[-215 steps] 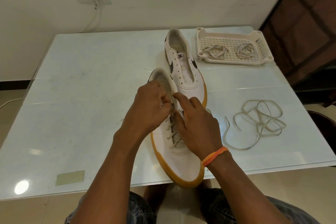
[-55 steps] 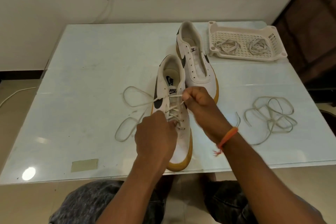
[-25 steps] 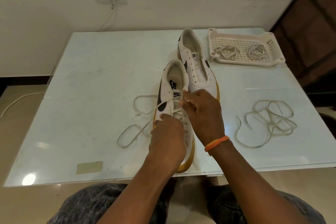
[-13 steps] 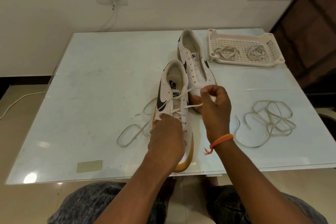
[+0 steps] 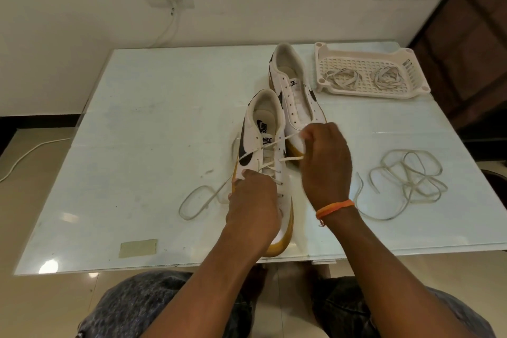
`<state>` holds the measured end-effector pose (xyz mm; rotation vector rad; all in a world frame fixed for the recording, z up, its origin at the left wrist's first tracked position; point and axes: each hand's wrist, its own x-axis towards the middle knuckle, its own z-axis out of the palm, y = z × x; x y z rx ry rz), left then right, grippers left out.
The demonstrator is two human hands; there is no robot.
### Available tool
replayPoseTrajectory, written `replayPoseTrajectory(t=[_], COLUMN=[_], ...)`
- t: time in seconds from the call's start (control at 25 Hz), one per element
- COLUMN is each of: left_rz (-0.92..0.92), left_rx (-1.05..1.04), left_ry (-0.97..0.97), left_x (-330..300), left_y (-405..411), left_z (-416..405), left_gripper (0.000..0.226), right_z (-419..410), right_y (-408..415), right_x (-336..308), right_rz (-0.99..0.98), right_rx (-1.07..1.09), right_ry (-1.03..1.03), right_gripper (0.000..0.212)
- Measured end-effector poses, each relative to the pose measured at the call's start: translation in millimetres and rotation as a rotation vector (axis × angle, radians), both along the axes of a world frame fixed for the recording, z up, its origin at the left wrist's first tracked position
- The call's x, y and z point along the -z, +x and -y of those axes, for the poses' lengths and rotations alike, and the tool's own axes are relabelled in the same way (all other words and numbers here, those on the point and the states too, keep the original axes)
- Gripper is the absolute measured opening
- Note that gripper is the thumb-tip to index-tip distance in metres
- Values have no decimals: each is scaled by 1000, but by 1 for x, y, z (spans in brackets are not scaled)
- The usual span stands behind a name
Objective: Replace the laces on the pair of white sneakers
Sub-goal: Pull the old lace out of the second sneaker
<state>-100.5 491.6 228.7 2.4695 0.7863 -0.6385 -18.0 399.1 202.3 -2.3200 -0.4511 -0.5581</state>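
Single head-worn wide-angle view, looking forward and steeply down, close over the table [image 5: 153, 129], wall beyond

Sneaker [image 5: 270, 145] forefoot under left hand [image 5: 253, 206]
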Motion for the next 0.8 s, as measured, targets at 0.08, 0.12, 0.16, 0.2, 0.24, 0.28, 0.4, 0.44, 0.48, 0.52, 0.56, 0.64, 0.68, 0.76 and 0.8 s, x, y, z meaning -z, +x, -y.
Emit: replayPoseTrajectory(t=[0.08,0.12,0.16,0.2,0.24,0.28,0.4,0.44,0.48,0.52,0.56,0.64,0.68,0.76,0.8], left_rz=[-13,-27,-43,-61,-76,-101,-154,-157,-152,-147,-138,-128,-105,-37,-11], left_rx=[75,83,62,24,-34,-95,-149,-130,-117,-116,-120,-130,-134,-91,-46], left_ry=[12,5,-8,-27,-54,-83,-95,-79,-59,-51,-47,-51,-60,-36,-7], left_x=[-2,-1,-1,2,5,8,14,15,17,17,17,16,14,15,15], left_y=[-3,0,0,4,7,10,16,15,15,15,16,14,12,7,6], left_z=[0,0,0,-1,-1,-2,-3,-3,-3,-3,-4,-5,-4,-2,-1], left_gripper=[77,79,81,83,86,89,94,92,88,85,83,80,79,80,79], right_z=[2,2,3,3,0,-2,-8,-10,-10,-9,-8,-5,-5,-6,-5], right_y=[7,9,10,8,4,-2,-4,-4,-5,-5,-6,-9,-9,-3,1], right_x=[-11,-12,-11,-10,-9,-6,12,17,18,20,19,12,7,-6,-10], right_rz=[-249,-353,-406,-417,-387,-327,-41,29,85,139,176,138,59,-205,-332], right_rx=[166,205,202,152,63,-44,-220,-209,-192,-183,-188,-198,-164,-14,36], right_ry=[528,679,685,597,453,286,-202,-257,-254,-237,-221,-138,-12,450,681], right_gripper=[11,10,7,10,25,44,51,41,32,24,17,6,4,14,17])
